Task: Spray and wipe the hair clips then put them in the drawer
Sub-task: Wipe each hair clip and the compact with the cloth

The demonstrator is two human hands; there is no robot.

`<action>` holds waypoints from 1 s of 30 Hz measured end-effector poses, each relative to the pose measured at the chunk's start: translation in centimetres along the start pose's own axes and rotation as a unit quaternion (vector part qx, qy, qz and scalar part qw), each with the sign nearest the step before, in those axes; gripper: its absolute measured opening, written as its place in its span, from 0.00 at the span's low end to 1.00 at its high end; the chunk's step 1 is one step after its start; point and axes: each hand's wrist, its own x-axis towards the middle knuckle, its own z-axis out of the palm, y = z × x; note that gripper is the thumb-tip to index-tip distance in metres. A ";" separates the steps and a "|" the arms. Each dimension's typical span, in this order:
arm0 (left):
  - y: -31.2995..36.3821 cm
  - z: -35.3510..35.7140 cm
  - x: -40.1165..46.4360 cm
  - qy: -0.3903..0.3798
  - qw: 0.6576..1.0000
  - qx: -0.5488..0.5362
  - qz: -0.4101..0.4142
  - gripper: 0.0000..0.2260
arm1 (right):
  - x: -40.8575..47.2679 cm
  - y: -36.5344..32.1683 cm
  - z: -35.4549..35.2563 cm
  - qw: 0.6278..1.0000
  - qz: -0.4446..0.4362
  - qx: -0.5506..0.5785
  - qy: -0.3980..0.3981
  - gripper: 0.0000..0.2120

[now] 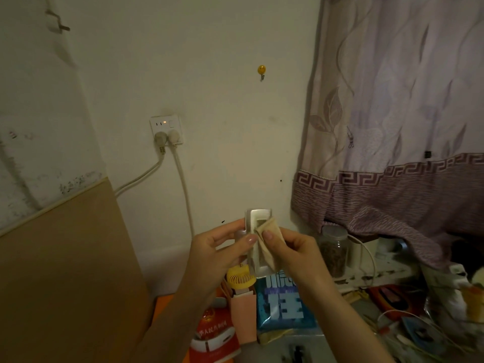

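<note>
A large pale rectangular hair clip [258, 218] with an open slot stands upright in front of the wall, held at mid-height by my left hand [217, 247], thumb on its front. My right hand [290, 251] pinches a folded beige cloth [269, 242] and presses it against the clip's right side. Both hands are raised above a cluttered surface. No spray bottle or drawer shows.
Below the hands lie a small yellow fan [239, 277], a pink box [243, 315], a blue packet [284, 305] and a red booklet [213, 334]. A jar [334, 251] and a curtain [392, 127] are at right; a brown board [65, 271] leans at left. Plugged cords hang from a wall socket [166, 128].
</note>
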 end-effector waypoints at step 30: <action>-4.5 1.8 -0.1 -0.047 0.989 -0.096 -0.103 0.18 | -3.4 2.3 -3.3 0.995 -0.026 -0.067 0.068 0.08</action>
